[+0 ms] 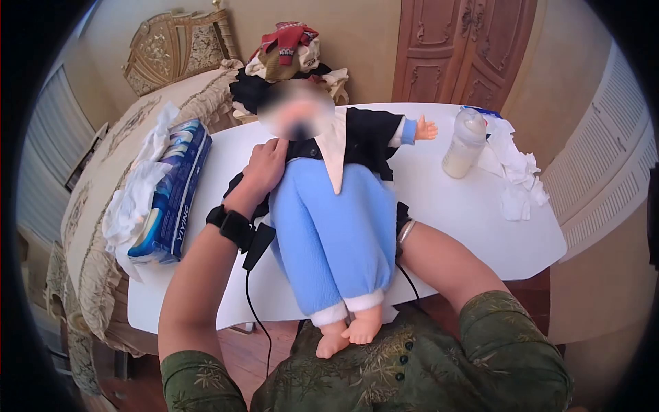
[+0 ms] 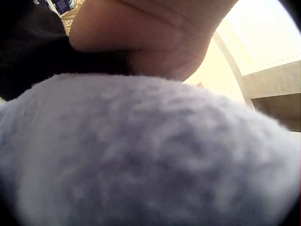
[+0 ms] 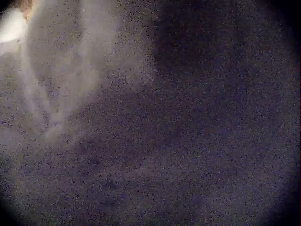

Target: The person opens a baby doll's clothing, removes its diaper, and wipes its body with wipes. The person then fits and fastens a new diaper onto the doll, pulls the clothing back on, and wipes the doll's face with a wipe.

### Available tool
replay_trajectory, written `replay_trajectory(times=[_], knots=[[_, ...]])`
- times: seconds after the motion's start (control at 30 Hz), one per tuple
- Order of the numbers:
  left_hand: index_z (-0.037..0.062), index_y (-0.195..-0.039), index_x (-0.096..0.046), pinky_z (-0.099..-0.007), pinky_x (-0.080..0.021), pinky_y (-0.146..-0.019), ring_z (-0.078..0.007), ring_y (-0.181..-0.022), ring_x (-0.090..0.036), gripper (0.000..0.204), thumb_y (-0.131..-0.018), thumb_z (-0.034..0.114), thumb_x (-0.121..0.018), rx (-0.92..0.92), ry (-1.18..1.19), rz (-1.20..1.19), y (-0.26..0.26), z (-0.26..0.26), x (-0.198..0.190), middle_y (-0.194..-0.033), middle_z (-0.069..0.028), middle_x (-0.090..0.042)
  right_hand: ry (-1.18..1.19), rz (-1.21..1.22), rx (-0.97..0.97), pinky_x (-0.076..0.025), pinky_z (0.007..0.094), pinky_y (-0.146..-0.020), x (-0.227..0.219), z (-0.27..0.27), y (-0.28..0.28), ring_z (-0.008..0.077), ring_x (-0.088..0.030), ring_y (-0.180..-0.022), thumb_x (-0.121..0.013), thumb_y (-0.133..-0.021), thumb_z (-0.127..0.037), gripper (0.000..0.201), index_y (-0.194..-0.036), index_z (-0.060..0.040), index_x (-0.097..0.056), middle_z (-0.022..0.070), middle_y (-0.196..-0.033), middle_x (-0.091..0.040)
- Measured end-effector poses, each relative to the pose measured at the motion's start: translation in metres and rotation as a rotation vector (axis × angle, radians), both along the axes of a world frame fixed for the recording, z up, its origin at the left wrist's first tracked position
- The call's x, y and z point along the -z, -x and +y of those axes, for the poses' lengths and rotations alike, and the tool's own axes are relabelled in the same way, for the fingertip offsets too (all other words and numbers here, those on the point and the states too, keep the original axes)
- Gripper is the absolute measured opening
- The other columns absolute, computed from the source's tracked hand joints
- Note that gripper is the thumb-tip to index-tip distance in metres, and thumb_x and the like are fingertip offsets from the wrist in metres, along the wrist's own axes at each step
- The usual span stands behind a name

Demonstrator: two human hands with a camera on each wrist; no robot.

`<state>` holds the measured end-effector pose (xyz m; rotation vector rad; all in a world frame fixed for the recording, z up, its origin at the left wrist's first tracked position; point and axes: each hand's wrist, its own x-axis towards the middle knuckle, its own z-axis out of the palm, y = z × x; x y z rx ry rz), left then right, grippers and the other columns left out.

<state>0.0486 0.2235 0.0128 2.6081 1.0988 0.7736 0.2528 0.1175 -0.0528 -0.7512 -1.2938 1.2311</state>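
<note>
A doll (image 1: 336, 226) lies on its back on the white table (image 1: 473, 220), feet towards me, in blue fleece trousers, a black jacket and a cream collar. My left hand (image 1: 266, 165) lies at the doll's side by the chest, fingers curled into the black jacket. The left wrist view shows that hand (image 2: 155, 33) right above the blue fleece (image 2: 141, 155). My right forearm (image 1: 439, 257) reaches in at the doll's other hip. The right hand is hidden under the trousers. Only dim fabric (image 3: 141, 132) fills the right wrist view.
A baby bottle (image 1: 465, 143) with milky liquid stands at the table's right, beside crumpled white tissues (image 1: 515, 172). A blue pack of wipes (image 1: 171, 192) and white cloths lie at the left edge. Piled clothes (image 1: 288, 51) sit beyond the doll's head. A patterned bed (image 1: 96, 206) runs along the left.
</note>
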Motion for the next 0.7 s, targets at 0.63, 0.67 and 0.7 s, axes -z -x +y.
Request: replay_trajectory(times=[0.63,0.67,0.7], knots=[[-0.0012,-0.121,-0.052,-0.0302,-0.051,-0.081,-0.019,-0.093,-0.062,0.031,-0.094,0.013,-0.052,-0.029,1.665,-0.686,0.066,-0.139,0.025,-0.114,-0.0135,-0.059,0.077,0.11,-0.001,-0.033,0.0315,-0.108,0.056,-0.024,-0.03,0.0214,-0.035,-0.132,-0.033,-0.099,-0.036,0.058,-0.147,-0.0069,-0.017,0.0123,-0.149,-0.026],[-0.0012,-0.121,-0.052,-0.0302,-0.051,-0.081,-0.019,-0.093,-0.062,0.031,-0.094,0.013,-0.052,-0.029,1.666,-0.687,0.06,-0.145,0.023,-0.114,-0.0135,-0.059,0.08,0.114,0.0,-0.033,0.0315,-0.108,0.058,-0.028,-0.032,0.0213,-0.034,-0.132,-0.033,-0.099,-0.036,0.058,-0.147,-0.0069,-0.017,0.0122,-0.149,-0.026],[-0.0018,-0.123,-0.051,-0.0311,-0.052,-0.081,-0.0201,-0.096,-0.062,0.033,-0.094,0.014,-0.052,0.086,1.637,-0.619,0.054,-0.151,0.021,-0.116,-0.0146,-0.059,0.085,0.119,0.0,-0.033,0.0316,-0.108,0.06,-0.038,-0.04,0.0213,-0.034,-0.132,-0.033,-0.099,-0.036,0.057,-0.147,-0.007,-0.017,0.0122,-0.149,-0.026]])
